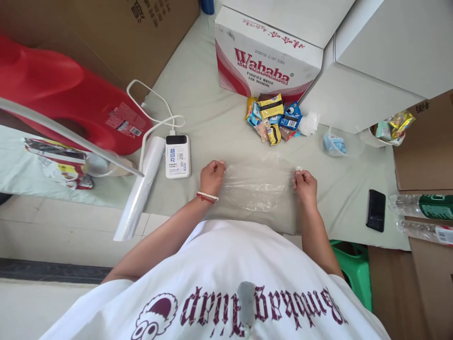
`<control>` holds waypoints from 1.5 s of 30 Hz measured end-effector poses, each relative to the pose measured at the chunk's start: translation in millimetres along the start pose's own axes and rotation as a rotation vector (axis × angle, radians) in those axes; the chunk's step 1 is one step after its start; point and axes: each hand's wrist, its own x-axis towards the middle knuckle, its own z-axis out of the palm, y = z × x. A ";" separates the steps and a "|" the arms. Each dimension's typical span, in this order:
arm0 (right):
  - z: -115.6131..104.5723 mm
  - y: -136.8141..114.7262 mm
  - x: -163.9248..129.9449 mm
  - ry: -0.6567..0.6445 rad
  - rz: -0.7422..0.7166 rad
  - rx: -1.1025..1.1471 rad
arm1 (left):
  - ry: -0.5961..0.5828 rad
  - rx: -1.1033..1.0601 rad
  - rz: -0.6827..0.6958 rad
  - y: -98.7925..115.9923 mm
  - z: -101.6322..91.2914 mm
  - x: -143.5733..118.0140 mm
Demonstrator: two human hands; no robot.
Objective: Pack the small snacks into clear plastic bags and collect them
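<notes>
A clear plastic bag (256,189) is stretched sideways over the pale tablecloth, close in front of my body. My left hand (212,174) pinches its left end, fingers closed. At the other end, my right hand (305,185) grips the bag between thumb and fingers. Beyond the bag lies a pile of small wrapped snacks (272,115) in yellow, blue and brown packets. A crumpled white piece of plastic (309,123) touches the pile's right side. Left of my left hand rest a white power bank (178,158) with a cable and a roll of clear plastic bags (141,189).
A Wahaba-style printed water carton (265,66) stands behind the snacks. Right of it are a small tub with a blue packet (333,143) and a bowl of snacks (385,134). A black phone (375,210) lies near the right edge. A large red jug (71,94) occupies the left.
</notes>
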 end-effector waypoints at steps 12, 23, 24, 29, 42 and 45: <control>11.4 -1.0 6.6 -0.061 -0.096 -0.137 | -0.622 0.864 0.904 11.0 14.3 -19.3; -13.6 19.7 2.1 0.032 -0.076 -0.273 | -0.126 0.833 0.553 -1.3 18.0 -2.8; -11.1 19.5 2.2 0.025 -0.086 -0.266 | -0.109 0.819 0.551 0.4 23.0 -1.1; -3.3 16.6 2.8 0.007 -0.145 -0.288 | -0.267 0.633 0.507 12.9 51.0 23.2; -4.3 18.6 6.7 -0.019 -0.157 -0.282 | 0.035 0.120 0.198 20.1 15.8 58.1; -4.5 14.7 18.1 -0.003 -0.206 -0.358 | 0.245 0.443 0.443 19.4 9.9 46.4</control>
